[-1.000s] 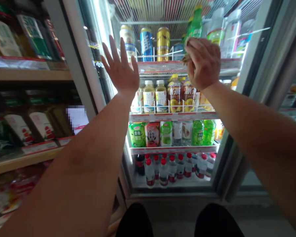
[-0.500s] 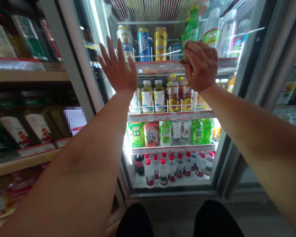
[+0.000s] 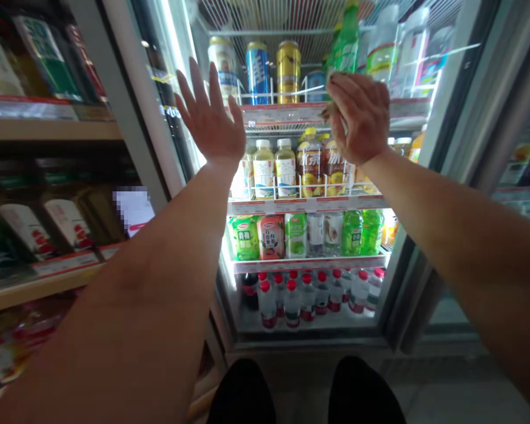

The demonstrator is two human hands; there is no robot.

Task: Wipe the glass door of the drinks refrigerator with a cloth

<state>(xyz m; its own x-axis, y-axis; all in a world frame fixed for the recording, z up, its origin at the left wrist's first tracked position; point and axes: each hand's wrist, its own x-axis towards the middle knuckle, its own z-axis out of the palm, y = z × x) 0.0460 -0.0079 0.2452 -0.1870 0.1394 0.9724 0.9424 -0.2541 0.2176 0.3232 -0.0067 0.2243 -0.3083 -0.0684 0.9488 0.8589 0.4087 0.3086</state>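
My left hand (image 3: 212,121) is raised flat with its fingers spread, pressed on or just in front of the glass door (image 3: 229,247) of a drinks fridge. My right hand (image 3: 360,118) is closed round a crumpled cloth (image 3: 331,106), held against the same glass at the height of the upper shelf. Behind the glass stand three cans (image 3: 258,70), a green bottle (image 3: 344,47), yellow tea bottles (image 3: 274,168), green juice bottles (image 3: 357,232) and red-capped water bottles (image 3: 309,297).
Wooden shelves (image 3: 48,129) with packaged goods run along the left. The fridge's metal frame (image 3: 459,118) rises at the right, with another glass door beyond it. My knees (image 3: 309,394) show at the bottom, close to the fridge base.
My right hand with the cloth has shifted slightly down and left on the glass. My left hand stays raised and spread.
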